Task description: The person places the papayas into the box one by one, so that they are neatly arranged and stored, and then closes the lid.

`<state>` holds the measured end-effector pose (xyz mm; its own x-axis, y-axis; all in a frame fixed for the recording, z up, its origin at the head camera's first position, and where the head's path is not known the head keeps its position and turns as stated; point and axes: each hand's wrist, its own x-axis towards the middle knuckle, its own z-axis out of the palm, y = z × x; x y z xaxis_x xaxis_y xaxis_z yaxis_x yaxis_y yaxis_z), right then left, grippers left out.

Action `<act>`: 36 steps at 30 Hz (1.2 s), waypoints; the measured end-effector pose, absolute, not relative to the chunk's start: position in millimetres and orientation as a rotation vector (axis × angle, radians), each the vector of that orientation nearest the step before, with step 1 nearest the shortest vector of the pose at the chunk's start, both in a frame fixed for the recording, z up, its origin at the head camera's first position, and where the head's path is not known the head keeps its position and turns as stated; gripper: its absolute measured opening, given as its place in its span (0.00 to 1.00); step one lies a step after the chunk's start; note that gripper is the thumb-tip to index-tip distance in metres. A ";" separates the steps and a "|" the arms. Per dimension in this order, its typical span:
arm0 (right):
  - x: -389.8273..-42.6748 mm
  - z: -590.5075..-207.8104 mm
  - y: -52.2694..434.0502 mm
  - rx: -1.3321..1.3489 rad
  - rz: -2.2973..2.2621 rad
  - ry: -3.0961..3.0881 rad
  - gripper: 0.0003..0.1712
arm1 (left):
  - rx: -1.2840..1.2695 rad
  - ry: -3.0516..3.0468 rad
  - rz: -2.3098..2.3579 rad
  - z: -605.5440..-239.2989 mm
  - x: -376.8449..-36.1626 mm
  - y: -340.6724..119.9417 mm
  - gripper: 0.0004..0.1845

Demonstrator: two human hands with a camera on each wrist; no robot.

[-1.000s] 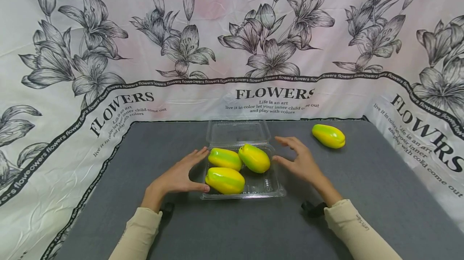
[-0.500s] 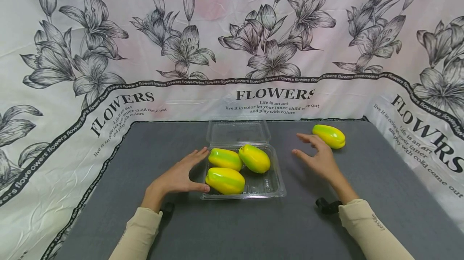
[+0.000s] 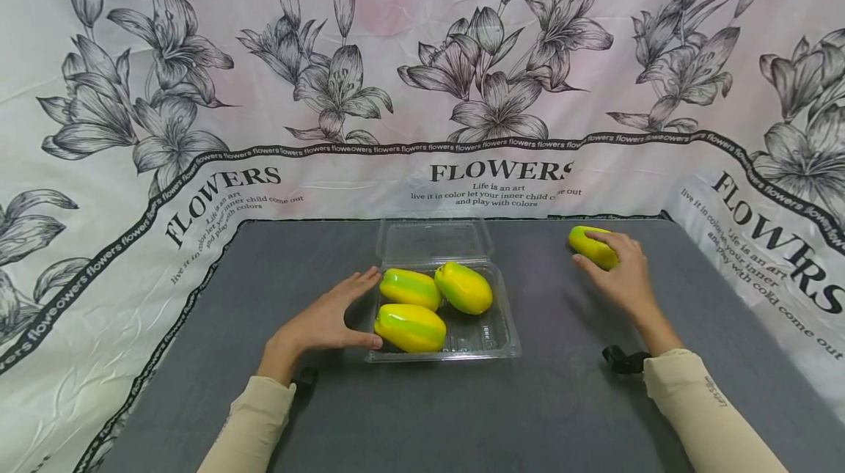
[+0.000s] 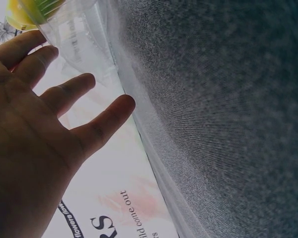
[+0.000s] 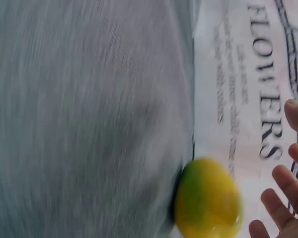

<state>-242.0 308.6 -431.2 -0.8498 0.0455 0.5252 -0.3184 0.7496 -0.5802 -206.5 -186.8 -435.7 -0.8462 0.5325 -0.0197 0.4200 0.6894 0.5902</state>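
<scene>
Right hand (image 3: 623,275): fingers draped over loose yellow-green fruit (image 3: 590,246), near desk's far right corner; grip not yet closed.
Left hand (image 3: 326,319): flat, steadying clear tray (image 3: 505,345) mid-desk.
Advice: wrap fully before lifting.

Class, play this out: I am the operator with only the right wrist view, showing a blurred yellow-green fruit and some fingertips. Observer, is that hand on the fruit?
Observer: In the head view, the right hand lies over the loose fruit, at the far right of the grey table.
Operator: Any other fruit?
Observer: Three fruits lie in a clear clamshell box with its lid open.
Operator: And the left hand?
Observer: The left hand rests against the box's left side, fingers straight.
</scene>
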 end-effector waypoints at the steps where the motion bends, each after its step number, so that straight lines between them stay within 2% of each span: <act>1: -242.8 -431.7 312.3 0.197 0.921 -2.412 0.27 | 0.771 2.709 0.875 -435.6 -206.4 -186.7 0.58; 15: -251.0 -433.9 345.6 0.050 0.937 -2.471 0.29 | 0.754 2.717 0.860 -434.9 -206.6 -185.5 0.59; 31: -271.4 -442.3 364.5 -0.017 0.977 -2.662 0.41 | 0.751 2.721 0.864 -436.4 -206.2 -185.9 0.60; 36: -279.0 -443.6 367.2 -0.015 0.972 -2.692 0.42 | 0.757 2.719 0.865 -435.6 -206.6 -184.4 0.60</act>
<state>-279.0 367.2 -443.6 -0.9611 0.1037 0.2560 -0.0838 0.7737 -0.6280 -206.6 -184.4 -435.6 -0.8517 0.5234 -0.0252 0.4127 0.6996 0.5834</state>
